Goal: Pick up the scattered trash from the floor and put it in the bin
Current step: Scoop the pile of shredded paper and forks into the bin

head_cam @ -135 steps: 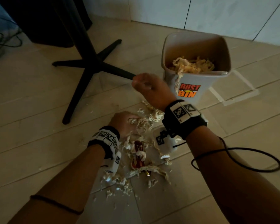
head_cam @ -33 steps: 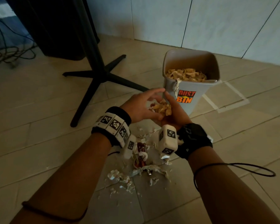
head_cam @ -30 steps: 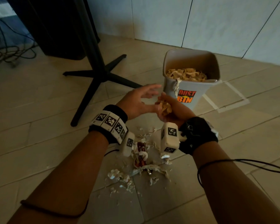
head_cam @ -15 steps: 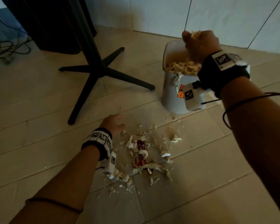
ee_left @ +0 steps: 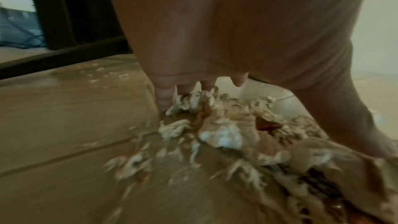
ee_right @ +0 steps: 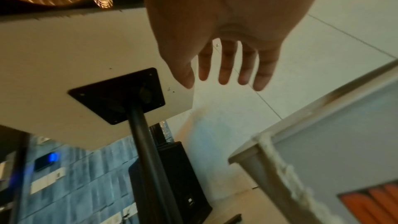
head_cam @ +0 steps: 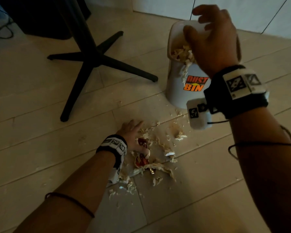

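Since half a second ago the right hand (head_cam: 213, 41) has spread out above the white plastic bin with the orange "DUST BIN" label (head_cam: 180, 91); its fist is gone, and the right wrist view shows its fingers (ee_right: 224, 67) straight, apart and holding nothing. Its load is presumably now among the pale shreds heaped in the bin's mouth, with one strand hanging over the front rim. Meanwhile the left hand (head_cam: 133, 137) has slid deeper into the scattered pile of pale shredded paper and red wrapper scraps (head_cam: 151, 158) on the pale plank floor (head_cam: 40, 148).

That left hand lies low with its fingers (ee_left: 163, 98) extended, tips touching the far edge of the pile, apparently set to rake shreds together for the next handful; it grips nothing that I can see.

Most of the trash remains on the floor, near the bin's base but not against it, with small crumbs trailing between them. The bin stands just before the pale tiled wall (head_cam: 158, 4), so access is from the front and above. To the left, the black cross-shaped table base (head_cam: 91, 59) stretches one foot toward the bin, apart from the pile. Bare floor in the foreground gives room for sweeping.
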The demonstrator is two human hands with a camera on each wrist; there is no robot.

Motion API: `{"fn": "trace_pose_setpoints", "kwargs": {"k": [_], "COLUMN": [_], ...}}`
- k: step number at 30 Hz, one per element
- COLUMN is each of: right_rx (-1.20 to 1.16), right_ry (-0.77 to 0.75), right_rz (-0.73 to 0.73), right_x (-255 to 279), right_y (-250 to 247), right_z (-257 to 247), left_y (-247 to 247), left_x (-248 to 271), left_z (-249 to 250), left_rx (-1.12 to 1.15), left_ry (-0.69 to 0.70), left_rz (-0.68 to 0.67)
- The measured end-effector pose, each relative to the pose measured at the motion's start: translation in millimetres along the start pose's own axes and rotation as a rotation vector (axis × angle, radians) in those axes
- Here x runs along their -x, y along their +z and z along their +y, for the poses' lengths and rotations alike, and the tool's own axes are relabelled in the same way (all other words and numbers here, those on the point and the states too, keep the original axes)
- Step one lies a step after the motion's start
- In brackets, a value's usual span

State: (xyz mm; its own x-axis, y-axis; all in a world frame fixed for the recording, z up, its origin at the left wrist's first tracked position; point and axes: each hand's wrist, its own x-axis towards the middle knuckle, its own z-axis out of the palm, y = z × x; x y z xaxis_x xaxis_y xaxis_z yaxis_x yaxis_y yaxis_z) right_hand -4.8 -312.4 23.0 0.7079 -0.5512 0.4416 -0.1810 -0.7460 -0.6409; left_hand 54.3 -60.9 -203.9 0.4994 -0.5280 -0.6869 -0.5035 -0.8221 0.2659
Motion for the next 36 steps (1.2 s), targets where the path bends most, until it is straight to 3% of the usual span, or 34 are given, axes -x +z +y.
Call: {"fn": "trace_pose_setpoints", "kwargs": {"k": [2, 5, 7, 11, 13, 17, 20, 23, 29, 33, 36], "right_rx": [-0.108, -0.214, -0.206, -0.248, -0.255, -0.255, -0.300, -0.342, -0.593, -1.003, -1.218], "right_ry": [-0.103, -0.160, -0.144, -0.072, 0.008, 0.231, 0.381, 0.536, 0.834, 0.981, 1.026], "right_rz": [0.067, 0.029, -0.024, -0.144, -0.237, -0.461, -0.602, -0.700, -0.794, -0.767, -0.682], "right_x": [18.8, 41.2, 53.6, 82.5, 97.4, 129.7, 151.6, 166.6, 180.8, 175.7, 167.0], "right_y": [6.5, 19.6, 29.8, 49.1, 57.5, 73.1, 82.5, 89.3, 97.4, 103.2, 98.6], "right_z": [-11.7, -17.7, -16.2, -7.3, -0.8, 14.1, 23.1, 26.3, 1.1, -14.8, -19.3], "left_y": [1.4, 8.7, 14.5, 32.8, 41.8, 46.7, 36.5, 12.5, -43.3, -56.7, -49.2], "left_x": [-1.5, -0.3, 4.9, 21.2, 28.8, 41.6, 50.3, 59.0, 79.8, 86.2, 84.9], "left_z": [15.0, 27.2, 28.1, 20.1, 15.3, 6.9, -2.4, -7.1, 17.8, 45.7, 69.6], "left_rx": [-0.096, -0.155, -0.162, -0.064, -0.020, 0.030, 0.087, 0.274, 0.567, 0.651, 0.636], "left_ry": [0.034, 0.033, 0.040, 0.115, 0.130, 0.032, -0.055, -0.081, 0.092, 0.205, 0.194], "left_rz": [-0.059, -0.101, -0.028, 0.250, 0.339, 0.360, 0.403, 0.528, 0.866, 0.858, 0.802]}}
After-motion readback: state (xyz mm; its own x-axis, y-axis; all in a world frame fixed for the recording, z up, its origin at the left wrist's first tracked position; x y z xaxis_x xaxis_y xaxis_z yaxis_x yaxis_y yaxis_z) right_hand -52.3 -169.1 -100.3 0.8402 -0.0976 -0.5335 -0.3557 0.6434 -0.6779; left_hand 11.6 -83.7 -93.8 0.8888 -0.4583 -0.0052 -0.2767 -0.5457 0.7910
